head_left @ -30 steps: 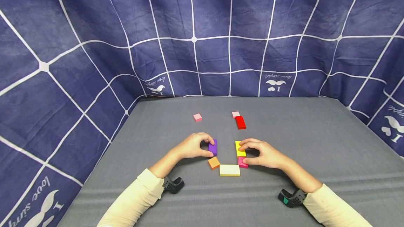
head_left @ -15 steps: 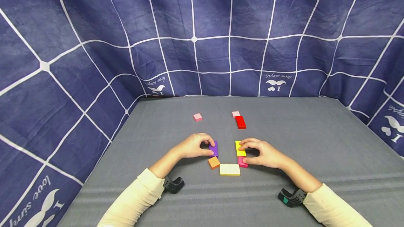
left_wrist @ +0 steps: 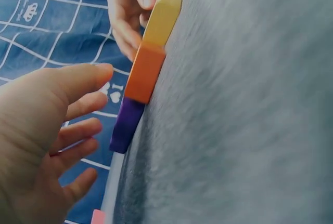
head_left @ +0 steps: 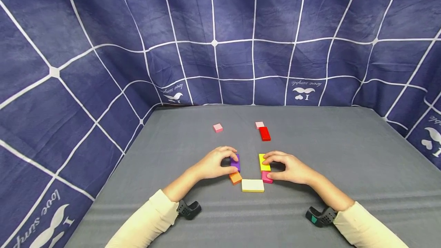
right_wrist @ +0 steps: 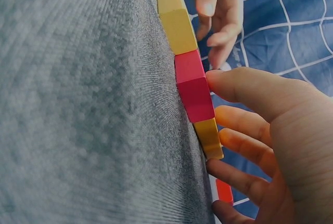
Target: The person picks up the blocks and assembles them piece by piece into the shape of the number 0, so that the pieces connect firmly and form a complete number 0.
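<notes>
A purple block (head_left: pixel 235 165) lies flat with its near end against an orange block (head_left: pixel 236 178). My left hand (head_left: pixel 214 164) curves over the purple block; in the left wrist view its thumb and fingers show a gap from both blocks. On the other side, a yellow block (head_left: pixel 262 167) meets a magenta block (head_left: pixel 264 179) end to end. My right hand (head_left: pixel 291 169) is at this pair, thumb tip at the magenta block and loosely bent fingers at the yellow block (right_wrist: pixel 209 136). Between the two sides, nearest me, lies a pale yellow block (head_left: pixel 253 185).
Farther back on the grey tabletop (head_left: pixel 193 125) lie a small pink block (head_left: pixel 218 128), another pink block (head_left: pixel 259 124) and a red block (head_left: pixel 265 134) touching it. A blue checked cloth (head_left: pixel 234 64) hangs behind the table and along its sides.
The purple block has slid a little toward me and now meets the orange block. My left thumb has come away from it. The right hand stays in place; the head view has shifted slightly.
</notes>
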Available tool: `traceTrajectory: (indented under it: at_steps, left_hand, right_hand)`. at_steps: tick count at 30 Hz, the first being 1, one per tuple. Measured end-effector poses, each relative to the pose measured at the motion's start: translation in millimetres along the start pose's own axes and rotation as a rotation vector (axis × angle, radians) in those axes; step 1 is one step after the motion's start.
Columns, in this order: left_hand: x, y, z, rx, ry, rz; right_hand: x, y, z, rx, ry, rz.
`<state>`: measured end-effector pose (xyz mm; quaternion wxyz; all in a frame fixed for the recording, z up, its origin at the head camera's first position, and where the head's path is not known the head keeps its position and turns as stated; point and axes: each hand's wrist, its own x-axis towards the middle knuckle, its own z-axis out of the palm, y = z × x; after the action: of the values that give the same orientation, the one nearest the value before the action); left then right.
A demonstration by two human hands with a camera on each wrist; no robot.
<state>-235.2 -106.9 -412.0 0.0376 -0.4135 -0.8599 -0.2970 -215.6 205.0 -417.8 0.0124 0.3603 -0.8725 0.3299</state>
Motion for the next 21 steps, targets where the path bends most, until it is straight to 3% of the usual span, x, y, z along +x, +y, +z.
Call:
traceTrajectory:
  at_steps: [3,8,21]
  left_hand:
    - [-4.7,0.8,3.8,0.005,0.023,0.032]
    - [-11.1,-0.4,8.9,-0.017,0.008,0.018]
    - [-10.8,-3.7,10.6,-0.07,0.014,0.006]
  right_hand:
    - [-0.3,0.3,-0.3,-0.003,0.003,-0.006]
    - [-0.7,0.8,1.3,-0.013,0.006,-0.018]
    - [-0.4,0.0,0.8,-0.017,0.018,-0.015]
